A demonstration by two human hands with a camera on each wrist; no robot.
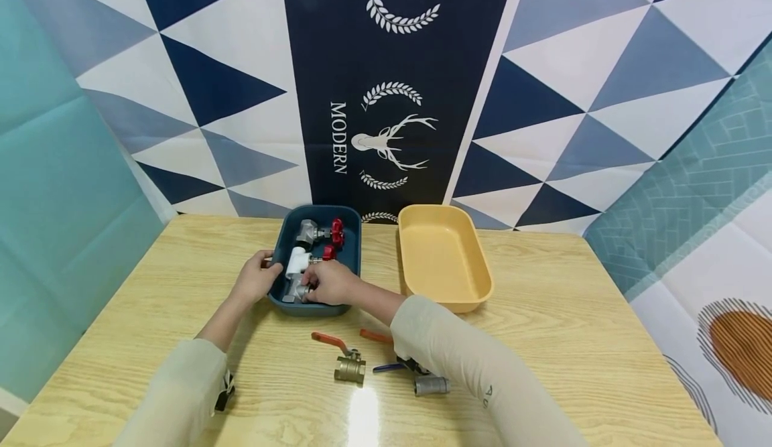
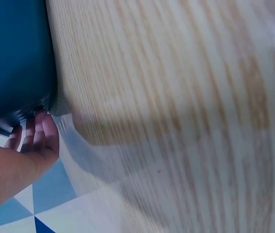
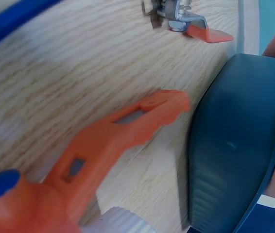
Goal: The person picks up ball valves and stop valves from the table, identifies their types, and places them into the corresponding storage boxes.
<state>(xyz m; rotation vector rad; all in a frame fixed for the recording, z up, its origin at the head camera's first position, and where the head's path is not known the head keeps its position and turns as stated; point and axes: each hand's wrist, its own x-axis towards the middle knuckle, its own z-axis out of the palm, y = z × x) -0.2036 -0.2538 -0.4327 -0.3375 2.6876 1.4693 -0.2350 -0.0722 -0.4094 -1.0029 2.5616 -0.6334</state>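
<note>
My left hand [image 1: 256,279] holds the left side of a dark blue bin [image 1: 356,252]; in the left wrist view its fingers bend against the bin's outer wall. Inside the bin, my right hand [image 1: 330,282] pinches a grey metal valve [image 1: 295,291], partly covered by the fingers. Beyond it in the bin lie a white valve [image 1: 297,263] with a red handwheel and a metal valve [image 1: 308,232] with a red handwheel. In the right wrist view the bin's wall [image 3: 239,141] hides most of the right hand.
A yellow bin [image 1: 446,296] stands to the right. On the table in front are a brass ball valve [image 1: 350,370] with a red lever, an orange lever [image 3: 123,126] partly under the right sleeve in the head view, a blue lever [image 1: 389,368] and a grey metal fitting [image 1: 431,385].
</note>
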